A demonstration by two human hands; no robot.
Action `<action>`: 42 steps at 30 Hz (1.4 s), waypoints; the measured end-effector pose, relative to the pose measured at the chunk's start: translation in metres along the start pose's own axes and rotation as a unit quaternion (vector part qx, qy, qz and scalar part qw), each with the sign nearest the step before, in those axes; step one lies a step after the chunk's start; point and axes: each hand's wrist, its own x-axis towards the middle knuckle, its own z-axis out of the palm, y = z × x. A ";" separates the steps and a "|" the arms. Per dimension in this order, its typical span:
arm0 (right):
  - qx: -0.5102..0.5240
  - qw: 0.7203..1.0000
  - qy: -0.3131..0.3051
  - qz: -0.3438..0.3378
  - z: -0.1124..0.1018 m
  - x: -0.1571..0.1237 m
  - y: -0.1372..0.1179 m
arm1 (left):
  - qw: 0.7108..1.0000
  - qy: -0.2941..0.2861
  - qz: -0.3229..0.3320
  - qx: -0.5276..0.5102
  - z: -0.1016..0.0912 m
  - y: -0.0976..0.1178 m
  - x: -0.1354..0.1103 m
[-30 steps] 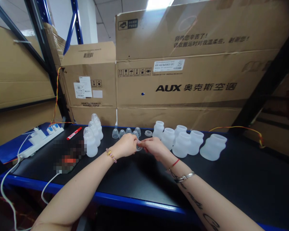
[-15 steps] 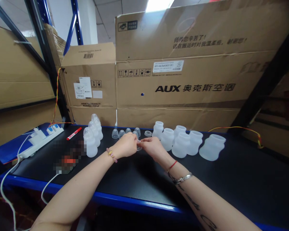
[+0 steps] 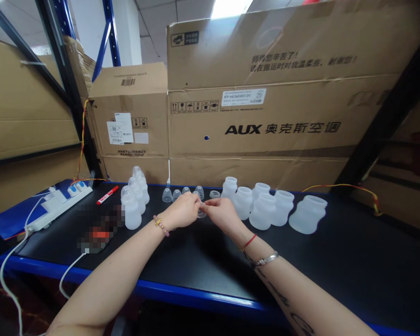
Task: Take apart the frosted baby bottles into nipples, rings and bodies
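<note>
My left hand [image 3: 182, 211] and my right hand [image 3: 222, 214] meet at the middle of the black bench top [image 3: 210, 261]. Their fingertips pinch a small clear plastic part [image 3: 202, 213], partly hidden by the fingers, so its exact shape is unclear. Just beyond them stands a row of clear dome caps [image 3: 176, 195]. A flat translucent ring [image 3: 214, 194] lies beyond my right hand. Several frosted bottle bodies [image 3: 262, 210] stand to the right of that hand. Several capped bottles [image 3: 132, 205] stand to the left of my left hand.
A white power strip [image 3: 61, 207] with cables and a red marker [image 3: 107, 195] lie at the left, beside a pixelated object [image 3: 99, 233]. Large cardboard boxes [image 3: 265, 112] stand along the back. A blue bench edge [image 3: 136, 287] runs along the front.
Both hands stay together on the small clear part, with only slight finger movement. The view has shifted slightly.
</note>
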 end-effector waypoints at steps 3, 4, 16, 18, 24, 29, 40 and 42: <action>0.026 0.999 -0.002 -0.042 -0.001 0.007 0.006 | 0.992 -0.043 -0.045 -0.112 -0.003 -0.005 0.002; 0.035 0.998 -0.004 -0.051 -0.002 0.008 0.007 | 0.986 -0.058 -0.059 -0.146 -0.003 -0.007 0.003; 0.022 0.999 -0.042 0.022 -0.005 -0.001 -0.007 | 0.995 -0.014 -0.055 -0.086 -0.004 -0.005 0.000; 0.011 0.999 -0.047 0.026 -0.005 0.001 -0.004 | 0.995 -0.019 -0.043 -0.086 -0.004 -0.002 -0.001; -0.072 0.997 0.015 -0.015 -0.001 -0.005 -0.005 | 0.998 0.059 -0.021 -0.018 0.000 0.005 -0.004; -0.133 0.989 0.046 -0.033 0.001 -0.013 -0.012 | 0.996 0.084 -0.035 -0.012 0.001 0.008 -0.005; -0.186 0.978 0.074 -0.052 0.001 -0.016 -0.014 | 0.996 0.081 -0.026 -0.010 -0.002 0.006 -0.002; -0.177 0.980 0.071 -0.058 -0.001 -0.013 -0.010 | 0.997 0.071 -0.008 -0.035 -0.003 0.002 -0.002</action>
